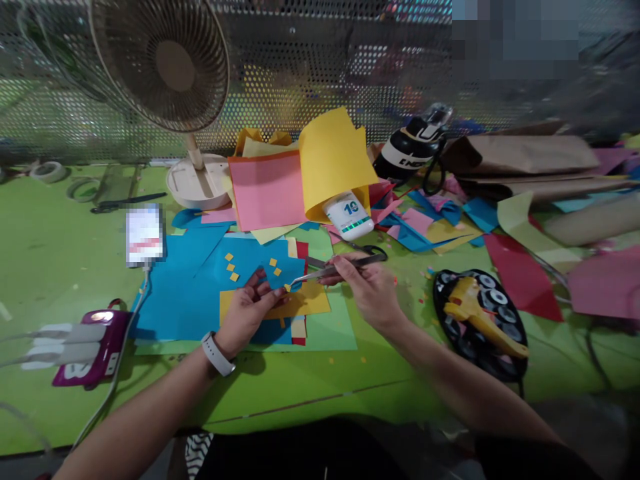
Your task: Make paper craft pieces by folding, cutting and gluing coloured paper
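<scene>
Nearest, the left hand [249,311], a white watch [218,354] on its wrist, pinches the edge of a blue paper [240,263] that lies on the green table [310,390] and bears small yellow squares. The right hand [369,288] grips tweezers [320,272], whose tips hold one yellow square [287,287] just at the left fingertips. To the right a yellow glue gun [475,315] rests on a black tray [510,363]. Farther back lie scissors [371,252], a white bottle [349,215] and a fan [167,63].

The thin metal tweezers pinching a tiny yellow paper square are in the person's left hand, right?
No: the head view shows the thin metal tweezers in the right hand, pinching the tiny yellow paper square; the left hand touches the blue paper sheet.
</scene>
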Demonstrator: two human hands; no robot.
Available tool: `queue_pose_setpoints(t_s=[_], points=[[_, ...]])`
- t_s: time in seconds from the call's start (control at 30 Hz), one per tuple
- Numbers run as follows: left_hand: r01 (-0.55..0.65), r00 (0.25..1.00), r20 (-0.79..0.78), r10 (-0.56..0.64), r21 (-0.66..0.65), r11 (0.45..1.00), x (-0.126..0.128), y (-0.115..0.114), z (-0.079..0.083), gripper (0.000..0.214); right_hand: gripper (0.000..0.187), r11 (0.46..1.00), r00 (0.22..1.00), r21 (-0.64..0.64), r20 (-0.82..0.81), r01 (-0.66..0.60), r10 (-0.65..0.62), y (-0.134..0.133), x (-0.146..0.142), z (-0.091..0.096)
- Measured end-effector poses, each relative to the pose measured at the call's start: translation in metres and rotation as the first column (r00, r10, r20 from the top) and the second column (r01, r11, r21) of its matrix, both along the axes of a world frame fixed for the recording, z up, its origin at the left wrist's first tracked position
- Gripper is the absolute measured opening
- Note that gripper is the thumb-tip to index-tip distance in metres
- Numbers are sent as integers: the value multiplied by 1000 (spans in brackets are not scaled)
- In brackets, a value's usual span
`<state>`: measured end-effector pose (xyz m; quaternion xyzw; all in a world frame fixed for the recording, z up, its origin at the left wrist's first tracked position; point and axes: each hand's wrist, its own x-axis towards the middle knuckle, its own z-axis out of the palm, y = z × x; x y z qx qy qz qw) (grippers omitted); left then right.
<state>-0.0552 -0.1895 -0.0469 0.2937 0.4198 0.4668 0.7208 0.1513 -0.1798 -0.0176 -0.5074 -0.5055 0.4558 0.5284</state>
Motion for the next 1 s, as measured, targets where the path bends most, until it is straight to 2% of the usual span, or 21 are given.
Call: queue_pose_setpoints(t_s=[0.23,0.37,0.6,1.0], points=[[23,999,26,-23,0,1000,0,0,2,59,33,1000,1000,-3,22,-2,2,1,0,0],[-4,999,33,5,-17,1000,0,0,1,56,31,1000,1000,4,17,-7,7,0,0,-1],[-67,998,-13,67,-36,997,-2,-1,-3,26,27,1000,999,-11,-42,29,-30,1,0,-16],[-23,999,23,25,-71,997,-1,-2,-3,40,23,998,982,31,-184,49,-42,2,-4,-26]])
